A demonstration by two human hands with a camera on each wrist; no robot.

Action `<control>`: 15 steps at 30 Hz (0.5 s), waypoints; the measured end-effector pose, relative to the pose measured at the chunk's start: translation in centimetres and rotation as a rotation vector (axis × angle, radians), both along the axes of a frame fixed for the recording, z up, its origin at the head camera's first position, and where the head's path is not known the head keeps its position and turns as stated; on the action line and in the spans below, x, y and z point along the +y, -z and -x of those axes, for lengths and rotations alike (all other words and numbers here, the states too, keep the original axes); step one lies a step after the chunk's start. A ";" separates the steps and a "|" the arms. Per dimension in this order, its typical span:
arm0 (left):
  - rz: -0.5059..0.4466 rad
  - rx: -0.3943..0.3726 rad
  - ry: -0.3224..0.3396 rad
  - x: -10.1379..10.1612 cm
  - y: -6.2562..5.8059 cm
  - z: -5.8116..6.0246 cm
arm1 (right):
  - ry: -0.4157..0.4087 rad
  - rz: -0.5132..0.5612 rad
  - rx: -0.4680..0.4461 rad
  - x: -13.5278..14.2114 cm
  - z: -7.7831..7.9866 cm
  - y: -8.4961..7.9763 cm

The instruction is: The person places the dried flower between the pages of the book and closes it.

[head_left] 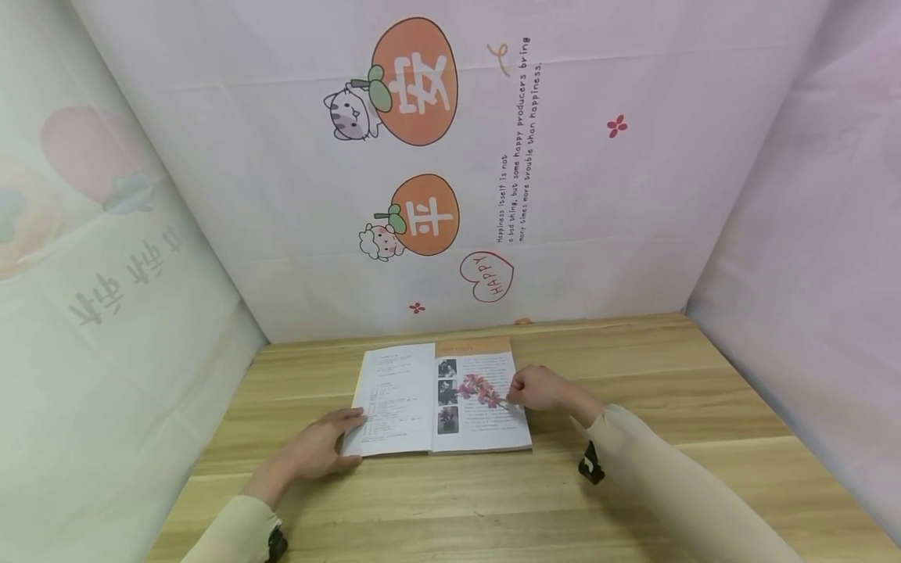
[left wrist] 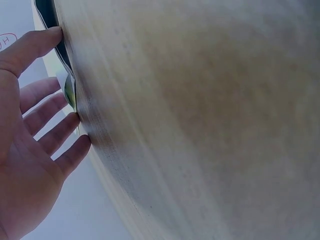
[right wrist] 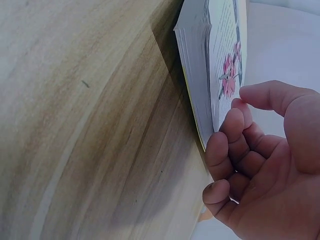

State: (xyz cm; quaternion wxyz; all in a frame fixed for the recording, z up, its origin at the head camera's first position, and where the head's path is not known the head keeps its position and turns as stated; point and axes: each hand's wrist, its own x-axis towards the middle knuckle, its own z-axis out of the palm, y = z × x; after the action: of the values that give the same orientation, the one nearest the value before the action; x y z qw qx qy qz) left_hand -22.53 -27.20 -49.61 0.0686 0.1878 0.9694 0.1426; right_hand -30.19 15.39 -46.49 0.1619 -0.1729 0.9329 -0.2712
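An open book (head_left: 397, 399) lies on the wooden table, text on its left page and text with several photos on its right page. My left hand (head_left: 320, 446) rests at the book's lower left edge, with loosely extended, spread fingers; the left wrist view shows its fingertips touching the book's edge. On the right page is a flat sprig of pink flowers (head_left: 479, 389). At the stem end, my right hand (head_left: 538, 389) pinches the sprig between thumb and index finger. The other fingers of this hand (right wrist: 270, 160) curl beside the book's page edges (right wrist: 195, 75).
The wooden table (head_left: 669, 391) extends on both sides of the book and in front of it. Behind it hangs a white printed cloth (head_left: 577, 195), with more pale cloth at left and right. Dark bands sit near both sleeve cuffs.
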 end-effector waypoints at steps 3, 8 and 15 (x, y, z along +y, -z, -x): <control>-0.001 0.000 0.001 0.0 0.0 0.0 | -0.002 -0.003 0.001 0.1 -0.1 0.0; -0.001 0.009 -0.003 -0.1 0.2 0.0 | -0.015 -0.001 0.019 0.2 -0.1 -0.1; 0.003 0.022 0.003 -0.2 0.3 -0.1 | -0.014 0.004 0.032 0.5 -0.3 -0.1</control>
State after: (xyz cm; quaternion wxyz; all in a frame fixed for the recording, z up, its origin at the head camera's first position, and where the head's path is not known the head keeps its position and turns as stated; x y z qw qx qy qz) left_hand -22.43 -27.40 -49.89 0.0585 0.1906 0.9701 0.1388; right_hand -29.91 15.86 -46.38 0.1485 -0.1842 0.9336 -0.2690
